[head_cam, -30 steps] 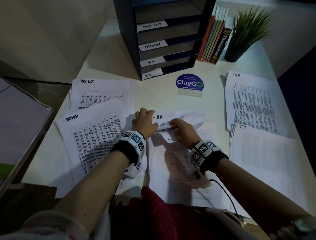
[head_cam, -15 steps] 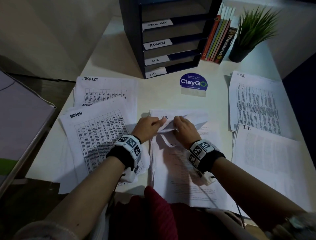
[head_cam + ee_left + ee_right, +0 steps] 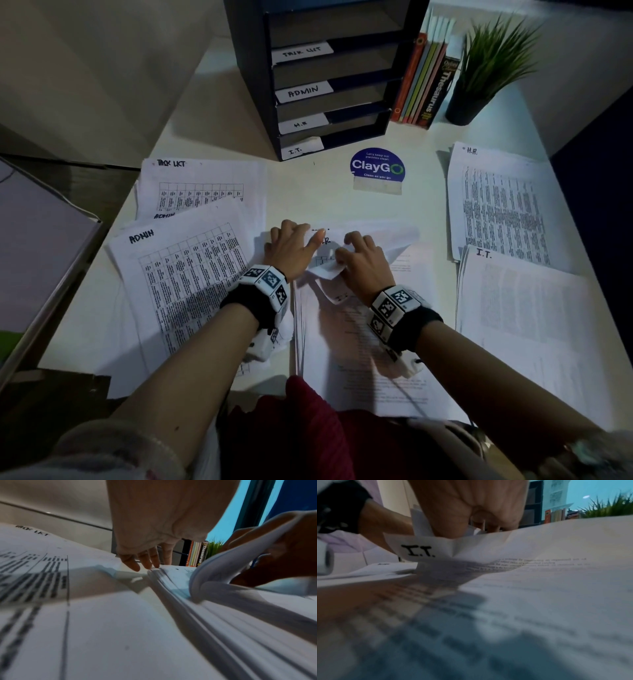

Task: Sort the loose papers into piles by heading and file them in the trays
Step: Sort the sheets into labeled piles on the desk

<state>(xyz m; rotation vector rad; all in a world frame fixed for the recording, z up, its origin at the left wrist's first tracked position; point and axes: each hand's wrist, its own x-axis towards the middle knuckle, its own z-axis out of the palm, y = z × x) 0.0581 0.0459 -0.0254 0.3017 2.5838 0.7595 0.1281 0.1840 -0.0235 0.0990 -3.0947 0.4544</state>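
A thick unsorted stack of papers (image 3: 363,346) lies in front of me. My left hand (image 3: 297,240) rests on its top left corner, fingers (image 3: 145,562) fairly straight, tips touching the corner edge, thumb lying by an "H.R." heading. My right hand (image 3: 351,255) curls over the top sheets and pinches their folded-back corner (image 3: 325,270). A bent-over sheet headed "I.T." (image 3: 419,553) shows under that hand. Sorted piles lie around: TASK LIST (image 3: 205,185), ADMIN (image 3: 185,274), H.R. (image 3: 496,212), I.T. (image 3: 531,325). The dark tray rack (image 3: 363,116) stands behind, with four labelled slots.
Upright books (image 3: 424,78) and a potted plant (image 3: 486,68) stand right of the rack. A blue ClayGo sticker (image 3: 376,168) lies on the white table (image 3: 308,192). A pale box (image 3: 34,257) sits past the table's left edge.
My right hand has rolled the top sheets' corner further back toward me. My left hand has flattened on the stack's corner, thumb now stretched toward the heading.
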